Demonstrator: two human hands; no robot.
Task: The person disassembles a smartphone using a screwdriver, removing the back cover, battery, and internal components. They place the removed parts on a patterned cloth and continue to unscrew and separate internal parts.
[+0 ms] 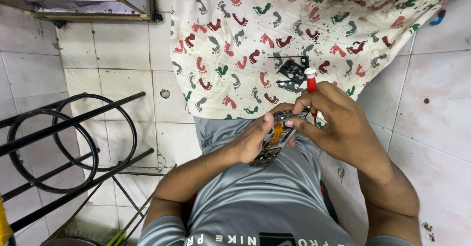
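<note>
Spreading over the tiled floor (122,45), the footprint-patterned cloth (235,54) carries black parts (290,72); above the lap, the left hand (252,140) closes around an opened phone (274,140), which should stay steady while the right hand (338,123) pinches the red screwdriver (311,86) upright

The left hand (252,140) cradles an opened phone (274,138) over the lap, its insides exposed. The right hand (333,121) grips a red screwdriver (311,86) upright against the phone. Small black parts (292,72) lie on a footprint-patterned cloth (235,45) spread across the tiled floor (117,54).
</note>
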